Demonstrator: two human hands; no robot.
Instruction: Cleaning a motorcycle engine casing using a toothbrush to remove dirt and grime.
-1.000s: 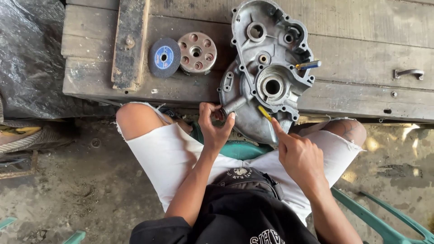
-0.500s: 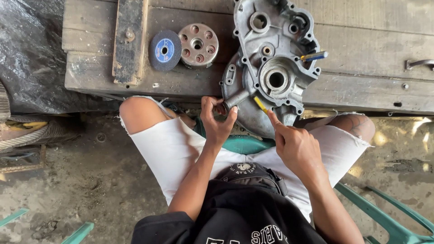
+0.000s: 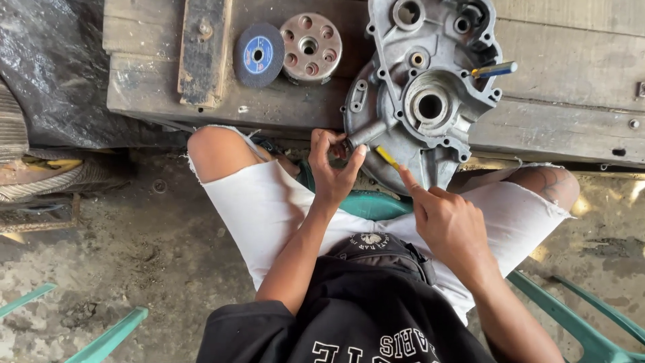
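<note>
**K:** Wooden bench [image 3: 571, 107], dirt floor under it. Where are the fingers?

**M:** Left hand [image 3: 334, 168]: fingertips pinched together at the lower-left lug of the grey engine casing [image 3: 423, 94]. Something small may be in the pinch, can't tell. Right hand [image 3: 451, 225]: curled around a yellow-tipped tool [image 3: 386, 157], forefinger stretched along it, tip against the casing's lower edge.

**K:** Casing position?

**M:** Tilted over the bench's near edge, bottom hanging between the knees, just above a green chair seat [image 3: 376, 202]. Blue-and-yellow tool [image 3: 494, 69] sticks out of its right side.

**K:** Surroundings?

**M:** Left of the casing: perforated metal disc [image 3: 310, 47], touching a dark grinding disc [image 3: 259, 55]; then a wooden block [image 3: 203, 50]. Black sheet [image 3: 50, 67] far left.

**K:** Clearance?

**M:** Tight between thighs. Bare planks right of the casing.
</note>
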